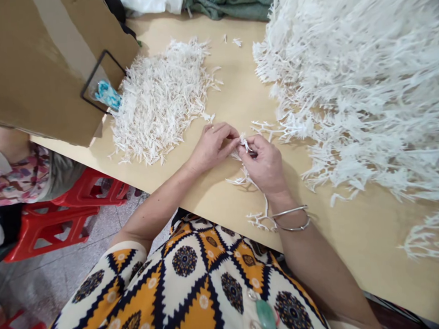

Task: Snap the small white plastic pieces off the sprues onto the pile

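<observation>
Both hands meet over the tan table, fingertips nearly touching. My left hand [218, 143] is closed in a pinch at one side of a small white branched sprig [244, 142]. My right hand [265, 164] grips the same sprig from the other side, thumb and fingers pressed together. White forked strands [263, 216] hang below the right hand and rest near the table's front edge. A low pile of short white sprigs [162, 98] lies beyond my left hand. To the right spreads a much larger heap of long white branched pieces [364, 84].
A tall cardboard box [47, 61] stands at the left, with a black wire frame [100, 67] and a blue-and-white bundle [108, 94] beside it. Green cloth [230, 1] lies at the back. Another person's patterned clothing [13, 169] and red stools [54, 226] are at left.
</observation>
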`<state>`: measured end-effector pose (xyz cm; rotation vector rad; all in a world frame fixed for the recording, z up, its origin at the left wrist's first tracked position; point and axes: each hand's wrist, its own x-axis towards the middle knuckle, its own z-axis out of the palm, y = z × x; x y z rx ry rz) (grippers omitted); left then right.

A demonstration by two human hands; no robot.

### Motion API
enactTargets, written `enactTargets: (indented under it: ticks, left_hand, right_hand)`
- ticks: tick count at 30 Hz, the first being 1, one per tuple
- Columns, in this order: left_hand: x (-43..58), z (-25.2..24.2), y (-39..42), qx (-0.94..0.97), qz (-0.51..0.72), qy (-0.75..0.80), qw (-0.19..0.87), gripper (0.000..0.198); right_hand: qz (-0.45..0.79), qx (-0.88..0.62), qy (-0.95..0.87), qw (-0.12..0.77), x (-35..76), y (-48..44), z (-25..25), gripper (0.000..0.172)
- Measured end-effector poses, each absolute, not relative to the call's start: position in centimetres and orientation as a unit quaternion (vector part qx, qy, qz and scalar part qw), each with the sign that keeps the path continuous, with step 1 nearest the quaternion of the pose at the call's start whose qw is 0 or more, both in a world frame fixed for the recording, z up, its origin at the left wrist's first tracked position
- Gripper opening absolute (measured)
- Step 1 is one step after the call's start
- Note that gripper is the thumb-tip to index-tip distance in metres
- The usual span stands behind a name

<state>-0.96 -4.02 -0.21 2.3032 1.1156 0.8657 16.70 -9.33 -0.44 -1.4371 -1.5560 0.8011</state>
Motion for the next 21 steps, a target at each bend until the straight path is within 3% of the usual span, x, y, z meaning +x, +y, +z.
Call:
enactTargets:
  ticks: [11,17,21]
  left_hand:
    - [-1.0,-0.6,-3.6,0.822,0.332,0.376,0.27,0.037]
    - [-0.7,-0.6,-3.9,0.807,0.351,0.406,0.248,0.017]
    - [-0.2,-0.6,-4.4,0.79,0.377,0.424,0.232,0.013]
  right_hand:
    - [0.275,-0.573,-0.655,0.409,16.9,-9.2,-0.6,0.01]
    - [0.286,-0.566,-0.666,0.393,16.9,-9.0,0.3,0.013]
    - [0.312,-0.564,-0.664,0.379,16.8,-8.6,0.5,0.014]
